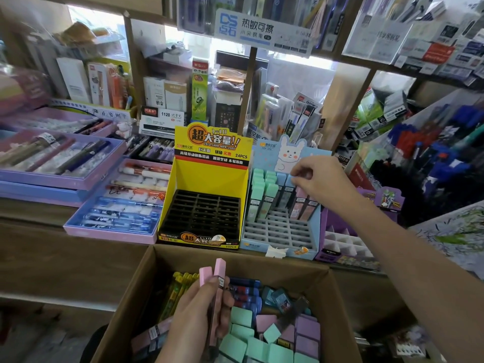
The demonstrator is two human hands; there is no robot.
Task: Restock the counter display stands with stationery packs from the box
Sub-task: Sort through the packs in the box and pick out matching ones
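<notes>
Left hand (199,319) grips two slim pink plastic packs (219,271) mid-length over the brown cardboard box (262,260), right hand (318,176) pinching another pack (300,195) by its top in the pale-blue card stand (259,246); judged light, rigid, slippery.

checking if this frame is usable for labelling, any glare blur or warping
Head view: window backlight blows out behind the shelves; the left edge and top corners are soft; the wide lens bows straight lines; the yellow stand, the pink packs in the left hand and the pack pinched by the right hand look fairly sharp.
</notes>
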